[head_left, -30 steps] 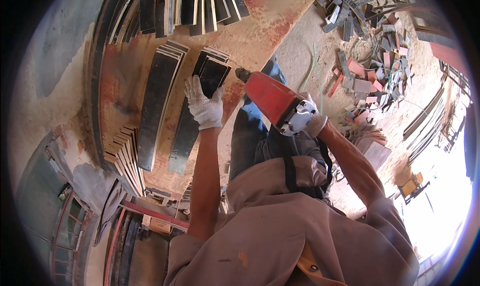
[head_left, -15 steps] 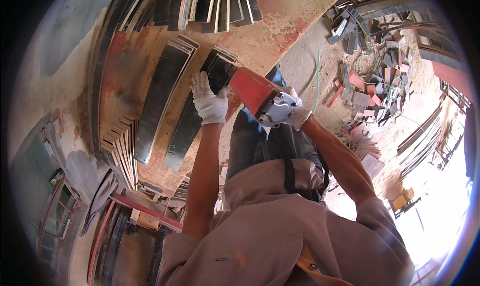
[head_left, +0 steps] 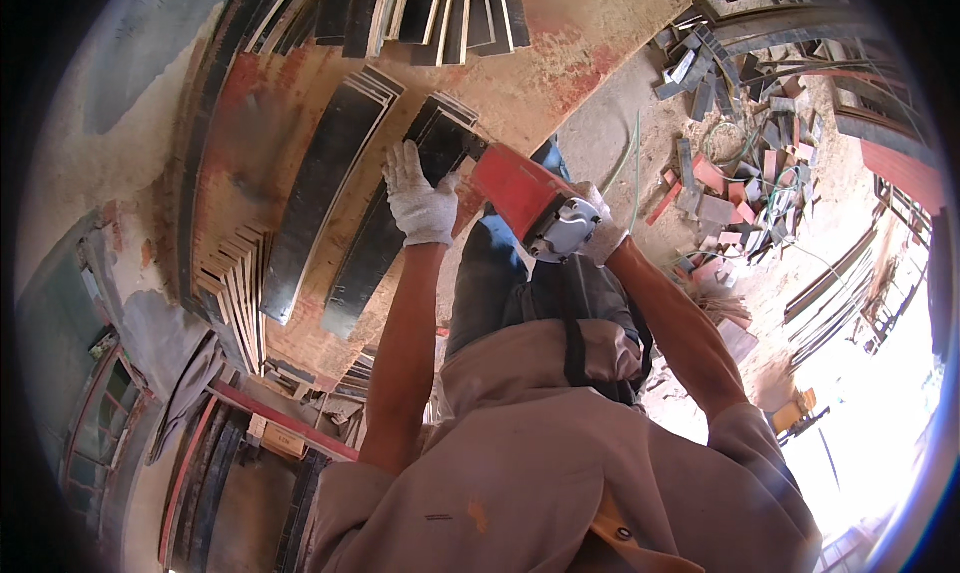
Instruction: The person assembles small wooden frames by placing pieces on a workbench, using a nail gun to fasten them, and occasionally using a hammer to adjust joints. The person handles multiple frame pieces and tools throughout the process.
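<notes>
My gloved right hand (head_left: pixel 601 231) is closed around a red nail gun (head_left: pixel 520 191) with a silver end cap; its handle is mostly hidden behind the body. The dark nose of the tool reaches the near edge of a stack of black-faced board strips (head_left: pixel 372 248). On that same stack rests my gloved left hand (head_left: pixel 420 198), fingers stretched out and thumb apart. Just left of it lies a second stack of black strips (head_left: pixel 322 203), pale edges showing. Whether the nose touches the wood I cannot tell.
The strips lie on a worn wooden table (head_left: pixel 560 68) with red stains. More strips (head_left: pixel 430 18) stand at its far side, and stacked boards (head_left: pixel 240 283) at its left. Offcuts (head_left: pixel 735 188) and a green hose (head_left: pixel 636 163) cover part of the floor at right.
The nail gun and my right hand have shifted slightly right and nearer along the stack's edge. My left hand stays flat on the strips. The whole view has turned slightly.
</notes>
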